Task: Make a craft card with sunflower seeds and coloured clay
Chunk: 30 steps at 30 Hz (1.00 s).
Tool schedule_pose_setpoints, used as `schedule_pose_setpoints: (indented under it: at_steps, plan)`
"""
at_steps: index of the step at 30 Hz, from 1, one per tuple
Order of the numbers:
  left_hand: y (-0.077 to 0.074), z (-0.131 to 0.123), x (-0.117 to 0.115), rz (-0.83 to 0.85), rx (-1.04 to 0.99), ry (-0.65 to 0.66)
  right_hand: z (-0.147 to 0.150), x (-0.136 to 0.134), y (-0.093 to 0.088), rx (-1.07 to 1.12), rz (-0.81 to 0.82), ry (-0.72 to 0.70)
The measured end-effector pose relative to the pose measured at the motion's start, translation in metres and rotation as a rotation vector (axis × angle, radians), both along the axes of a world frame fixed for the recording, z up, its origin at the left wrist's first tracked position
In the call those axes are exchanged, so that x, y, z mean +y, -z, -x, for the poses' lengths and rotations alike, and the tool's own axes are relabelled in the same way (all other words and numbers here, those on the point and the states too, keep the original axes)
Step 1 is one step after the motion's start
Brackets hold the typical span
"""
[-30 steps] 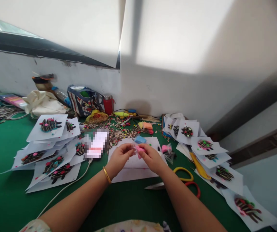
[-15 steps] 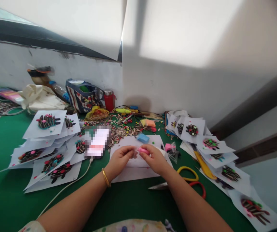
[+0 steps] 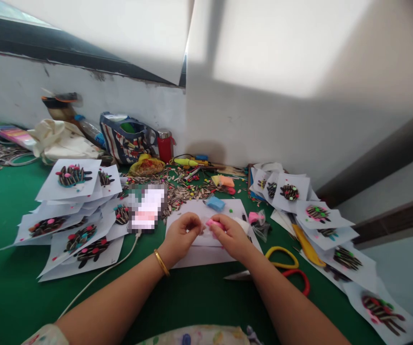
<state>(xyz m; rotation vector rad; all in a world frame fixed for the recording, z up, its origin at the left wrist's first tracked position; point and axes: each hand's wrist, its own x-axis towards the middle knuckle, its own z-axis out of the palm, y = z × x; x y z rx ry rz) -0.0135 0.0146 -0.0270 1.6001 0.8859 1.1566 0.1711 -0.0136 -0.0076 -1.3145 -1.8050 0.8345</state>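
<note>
Over a white sheet of paper (image 3: 195,259) my two hands face each other, fingertips a little apart. My right hand (image 3: 228,235) is closed on a pink lump of modelling clay (image 3: 212,223), which pokes out past the thumb and forefinger. The fingers of my left hand (image 3: 182,235) are curled with thumb and forefinger pinched together; what they hold, if anything, is too small to make out. A blue clay block (image 3: 215,203) lies on the paper just beyond the hands. Right of the sheet is pink clay in a clear plastic bag (image 3: 258,219).
Scissors (image 3: 281,258) with yellow and red handles lie partly beneath my right forearm. Papers with seed pictures stand in piles at left (image 3: 71,179) and right (image 3: 346,258). A phone (image 3: 147,208) trails a cable. Behind are loose sunflower seeds (image 3: 181,191), a red flask (image 3: 164,146) and a striped bag (image 3: 125,141).
My left fingers have curled in more, and the left hand has drawn slightly away from the pink clay. The right hand keeps hold of it. The whole view has shifted slightly.
</note>
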Motion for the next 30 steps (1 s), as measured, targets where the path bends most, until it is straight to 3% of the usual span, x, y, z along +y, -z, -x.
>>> schedule_pose_setpoints:
  at_steps: [4, 11, 19, 24, 30]
  plan:
    - [0.000, 0.002, 0.001, -0.146, 0.115, -0.061, 0.000, -0.001, -0.001, 0.022, 0.028, -0.002]
    - [-0.003, 0.005, 0.002, -0.379, 0.212, 0.038, 0.003, -0.002, -0.006, 0.064, 0.117, -0.064]
    - [-0.007, 0.007, -0.003, -0.656, 0.369, -0.054, 0.006, -0.004, -0.007, 0.055, 0.230, -0.067]
    - [-0.010, 0.005, -0.006, -0.691, 0.432, -0.082, 0.005, -0.004, -0.008, 0.006, 0.203, -0.068]
    - [-0.010, 0.004, -0.007, -0.619, 0.377, -0.066, 0.004, -0.005, -0.008, -0.040, 0.162, -0.083]
